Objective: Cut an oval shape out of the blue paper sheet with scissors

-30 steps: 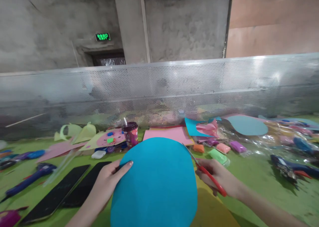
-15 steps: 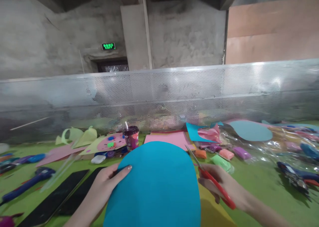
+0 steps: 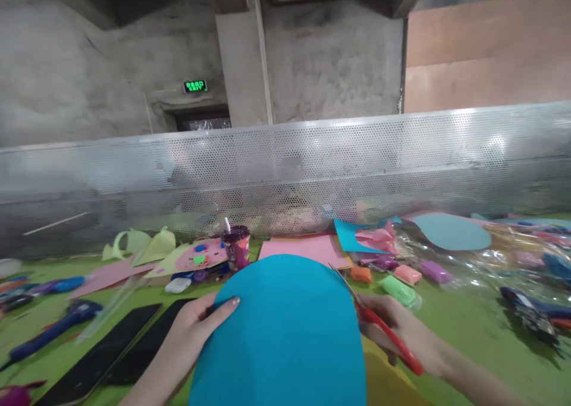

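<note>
A large rounded blue paper sheet [image 3: 285, 334] is held up in front of me over the green table [image 3: 468, 334]. My left hand [image 3: 191, 329] grips its left edge, thumb lying on the front face. My right hand [image 3: 401, 331] is closed on red-handled scissors [image 3: 379, 326], whose blades meet the sheet's upper right edge. A yellow sheet [image 3: 388, 382] lies under the blue one.
Two dark phones [image 3: 111, 352] lie at the left beside blue glue guns [image 3: 49, 329]. A purple cup [image 3: 235, 246], pink paper [image 3: 303, 248], clay packets [image 3: 401, 278] and plastic bags [image 3: 491, 263] sit behind. A perforated metal screen [image 3: 312, 162] closes off the far side.
The view tilted up a little. Both hands keep their grip; the scissors stay at the sheet's upper right edge and have shifted slightly along it.
</note>
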{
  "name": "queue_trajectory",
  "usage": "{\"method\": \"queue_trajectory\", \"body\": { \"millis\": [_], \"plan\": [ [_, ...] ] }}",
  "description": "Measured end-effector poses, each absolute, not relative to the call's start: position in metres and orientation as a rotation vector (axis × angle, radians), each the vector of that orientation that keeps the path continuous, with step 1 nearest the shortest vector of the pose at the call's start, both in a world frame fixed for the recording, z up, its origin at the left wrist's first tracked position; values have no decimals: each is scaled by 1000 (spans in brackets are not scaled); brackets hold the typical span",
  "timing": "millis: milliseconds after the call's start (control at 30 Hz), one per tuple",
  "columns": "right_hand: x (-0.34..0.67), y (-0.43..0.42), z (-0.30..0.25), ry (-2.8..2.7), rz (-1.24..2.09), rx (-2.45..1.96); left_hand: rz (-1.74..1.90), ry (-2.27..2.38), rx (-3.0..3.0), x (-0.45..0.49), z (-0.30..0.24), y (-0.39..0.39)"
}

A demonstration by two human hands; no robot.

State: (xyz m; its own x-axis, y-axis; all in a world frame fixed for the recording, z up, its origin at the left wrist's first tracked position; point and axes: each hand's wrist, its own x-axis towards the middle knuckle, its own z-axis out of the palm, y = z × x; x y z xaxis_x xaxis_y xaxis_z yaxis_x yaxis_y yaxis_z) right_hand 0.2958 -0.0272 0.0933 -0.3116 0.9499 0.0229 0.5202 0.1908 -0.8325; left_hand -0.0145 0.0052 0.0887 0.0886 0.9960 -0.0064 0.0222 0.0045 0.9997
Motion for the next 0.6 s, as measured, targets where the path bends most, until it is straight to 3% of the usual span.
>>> {"method": "queue_trajectory", "body": {
  "millis": [600],
  "plan": [
    [293,-28,96,-1932,966,-1433,1087,1210,1298,-16,93,3]
  ]
}}
